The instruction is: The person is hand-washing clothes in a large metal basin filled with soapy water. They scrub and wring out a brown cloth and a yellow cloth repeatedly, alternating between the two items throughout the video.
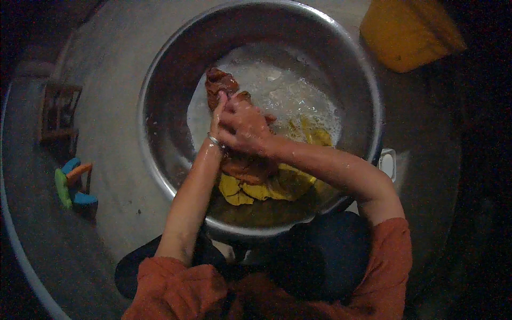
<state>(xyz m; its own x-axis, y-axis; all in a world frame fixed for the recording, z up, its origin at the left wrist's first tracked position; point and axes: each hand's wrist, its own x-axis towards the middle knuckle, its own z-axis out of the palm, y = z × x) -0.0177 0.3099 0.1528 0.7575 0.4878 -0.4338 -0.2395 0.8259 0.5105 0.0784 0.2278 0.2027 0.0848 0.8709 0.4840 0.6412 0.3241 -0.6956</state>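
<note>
A large metal basin [160,58] holds soapy water [277,80] with foam. Inside it, both my hands press close together over a wet reddish-brown cloth [220,81], whose bunched end sticks out beyond my fingers. My left hand [217,116], with a bracelet at the wrist, grips that cloth from the left. Across it lies my right hand [246,125], fingers curled on the same wet cloth; its fingertips are partly hidden. Under my wrists rests a lighter orange-brown part of cloth [249,169]. A yellow cloth [256,192] lies half in the water at the near side.
Beyond the basin at the far right stands an orange-yellow container [408,34]. A white oval-topped object [388,164] sits right beside the rim. To the left are a brown slatted object [60,113] and a blue, green and orange item [74,184]. My knees touch the basin's near side.
</note>
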